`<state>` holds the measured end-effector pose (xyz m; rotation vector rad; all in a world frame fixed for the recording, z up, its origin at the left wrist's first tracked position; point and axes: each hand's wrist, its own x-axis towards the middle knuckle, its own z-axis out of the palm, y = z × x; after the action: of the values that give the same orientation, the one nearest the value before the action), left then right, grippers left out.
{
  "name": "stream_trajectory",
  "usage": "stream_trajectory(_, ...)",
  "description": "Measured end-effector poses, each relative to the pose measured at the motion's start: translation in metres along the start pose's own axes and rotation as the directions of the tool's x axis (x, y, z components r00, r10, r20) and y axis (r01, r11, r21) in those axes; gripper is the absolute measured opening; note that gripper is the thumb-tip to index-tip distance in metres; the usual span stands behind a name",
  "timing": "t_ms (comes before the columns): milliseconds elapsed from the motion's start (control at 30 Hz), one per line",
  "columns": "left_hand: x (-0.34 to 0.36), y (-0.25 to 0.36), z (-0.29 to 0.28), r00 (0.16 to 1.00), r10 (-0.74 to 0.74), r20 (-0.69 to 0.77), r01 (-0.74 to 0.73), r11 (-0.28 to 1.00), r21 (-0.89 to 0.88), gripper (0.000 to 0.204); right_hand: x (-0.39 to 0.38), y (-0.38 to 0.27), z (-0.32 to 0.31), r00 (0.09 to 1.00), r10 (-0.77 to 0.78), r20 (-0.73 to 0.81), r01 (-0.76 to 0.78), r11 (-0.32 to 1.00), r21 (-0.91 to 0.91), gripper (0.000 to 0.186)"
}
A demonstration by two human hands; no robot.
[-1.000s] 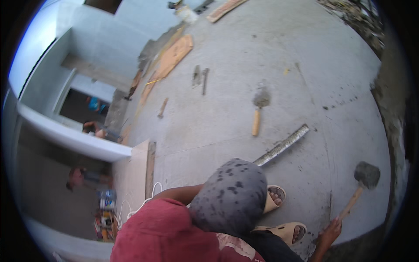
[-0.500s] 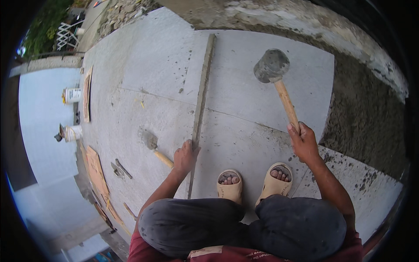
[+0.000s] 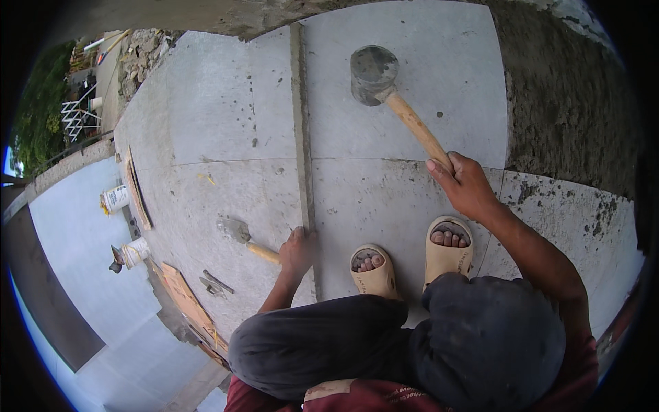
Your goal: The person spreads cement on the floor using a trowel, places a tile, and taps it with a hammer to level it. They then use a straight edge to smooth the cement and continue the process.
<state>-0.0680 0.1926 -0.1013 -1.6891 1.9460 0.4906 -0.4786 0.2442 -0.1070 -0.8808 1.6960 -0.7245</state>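
pale grey floor slabs (image 3: 343, 130), smooth, flat and specked with dried-looking crumbs, spread on both sides of the long bar (image 3: 300, 103). well to the bar's right is a bed of dark, rough, lumpy mortar (image 3: 570, 103). the bar itself is narrow and straight, crusted grey along its length, and lies flat across a slab joint. right of the bar is the mallet (image 3: 392, 101): a stubby, dark cylindrical head smeared with grey, on a round, pale wooden handle. left of the bar lies a trowel (image 3: 251, 245) with a caked blade and a wooden grip. the right hand (image 3: 470, 184), right of the bar, has its fingers clamped around the mallet's handle near the butt, the head well beyond them. the left hand (image 3: 297, 252) touches the bar's near part, fingers curled; whether they grip it, i cannot tell.
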Motion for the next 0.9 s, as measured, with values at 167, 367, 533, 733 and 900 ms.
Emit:
stream_trajectory(167,-0.002,0.004,0.007,1.000,-0.030,-0.001,0.030,0.998,0.047,0.034,0.009,-0.010,0.006,0.996,0.058,0.071,-0.056,0.998,-0.035,0.050)
stream_trajectory(367,0.005,0.002,0.009,1.000,-0.008,0.019,0.007,0.998,0.065,0.032,0.008,-0.004,0.018,0.993,0.060,0.104,-0.054,0.997,-0.058,0.047)
stream_trajectory(533,0.002,0.003,0.006,0.999,-0.047,0.006,0.046,0.997,0.066,0.029,0.004,-0.009,0.025,0.981,0.089,0.172,-0.078,0.995,-0.070,0.046)
stream_trajectory(733,0.009,-0.005,0.012,0.999,-0.051,0.009,0.050,0.997,0.060,0.028,0.002,0.002,0.033,0.985,0.004,0.172,-0.001,1.000,-0.014,0.044)
stream_trajectory(900,0.010,-0.015,0.003,0.986,-0.059,0.155,0.046,0.995,0.085,0.037,0.007,-0.016,0.034,0.849,0.181,0.496,-0.399,0.836,0.377,0.041)
